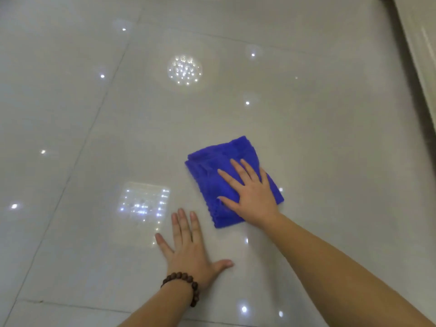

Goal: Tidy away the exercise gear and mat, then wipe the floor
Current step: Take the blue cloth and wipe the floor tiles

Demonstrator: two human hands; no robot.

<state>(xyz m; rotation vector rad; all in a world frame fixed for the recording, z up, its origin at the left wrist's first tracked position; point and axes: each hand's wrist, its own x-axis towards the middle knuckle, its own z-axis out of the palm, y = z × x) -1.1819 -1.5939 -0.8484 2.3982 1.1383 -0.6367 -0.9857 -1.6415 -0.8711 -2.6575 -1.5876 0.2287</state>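
From the head view, the wiping step looks to be the one in hand: no mat or exercise gear shows anywhere, so the tidying part seems done or lies out of sight. The right hand (251, 197) lies flat on a folded blue cloth (212, 182), its fingers straight and slightly spread, its palm pressing the cloth down onto the glossy tiled floor (330, 138). The cloth sits right of centre, just beyond and to the right of the left hand (191, 249), close to it but not touching. The left hand rests open on the bare tile, its fingers straight and its thumb stretched out to the side, seemingly propping the body. A bracelet (182, 283) of dark wooden beads circles the left wrist.

The next move probably calls for sliding the cloth across the tile under steady palm pressure, keeping the folds from bunching, and shifting the bracing hand once the reach runs out.

By count: one cloth, two hands, one bracelet. Two large clusters of reflected ceiling lights (184, 70) shine on the floor, one round and one square, with many small single glints scattered about. A pale strip, perhaps a door frame or skirting (422, 57), runs along the upper right edge
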